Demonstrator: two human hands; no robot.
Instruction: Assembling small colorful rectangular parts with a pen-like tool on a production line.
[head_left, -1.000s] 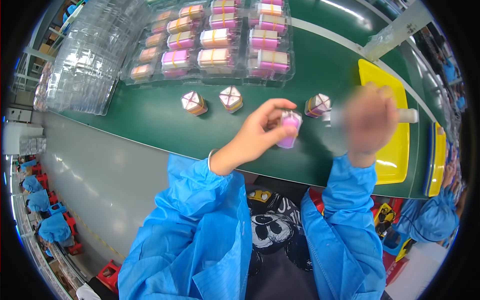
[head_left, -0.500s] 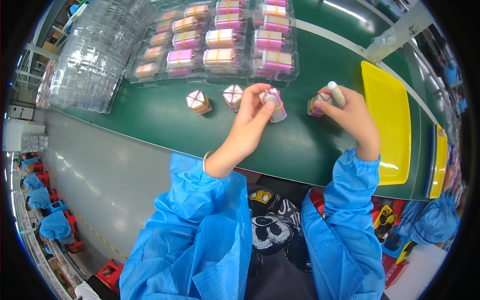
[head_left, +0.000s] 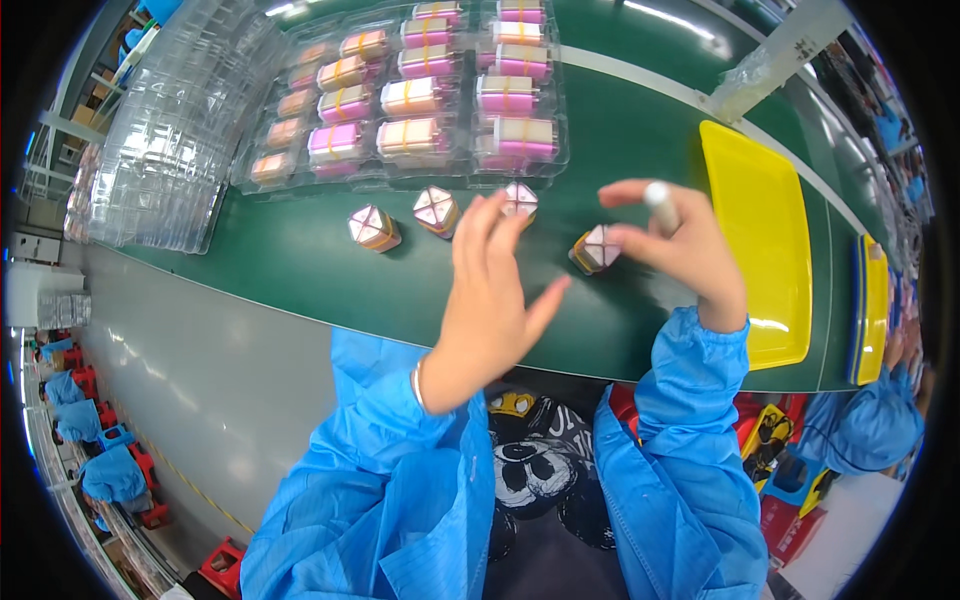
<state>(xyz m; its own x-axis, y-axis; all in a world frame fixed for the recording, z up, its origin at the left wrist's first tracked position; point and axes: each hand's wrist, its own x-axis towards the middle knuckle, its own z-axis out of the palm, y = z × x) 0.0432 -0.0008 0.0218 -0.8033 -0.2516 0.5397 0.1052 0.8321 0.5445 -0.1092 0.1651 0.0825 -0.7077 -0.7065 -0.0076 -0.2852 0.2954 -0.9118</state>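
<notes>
On the green worktop (head_left: pixel 280 240), the left grip (head_left: pixel 485 310) is spread wide beside a banded hexagonal bundle (head_left: pixel 520 204), while the right grip (head_left: pixel 690 238), thumb at a second bundle (head_left: pixel 594 252), forefinger apart, holds a white pen-shaped stick (head_left: pixel 660 205).

The worktop (head_left: pixel 290 262) is deep green, crossed by a pale stripe (head_left: pixel 640 78). Four upright packs (head_left: pixel 374 228) show whitish tops split into wedges by dark lines, like a star, and the leftmost has a yellow band around its sides. Packs lying in the clear tray (head_left: pixel 553 172) mix pink, peach, cream and beige, banded in yellow. The pen (head_left: pixel 661 207) is white, the large tray (head_left: pixel 762 260) plain bright yellow. Faint fine lines run over the blue sleeves (head_left: pixel 360 480); the dark shirt (head_left: pixel 540 550) carries a black-and-white print with yellow.
</notes>
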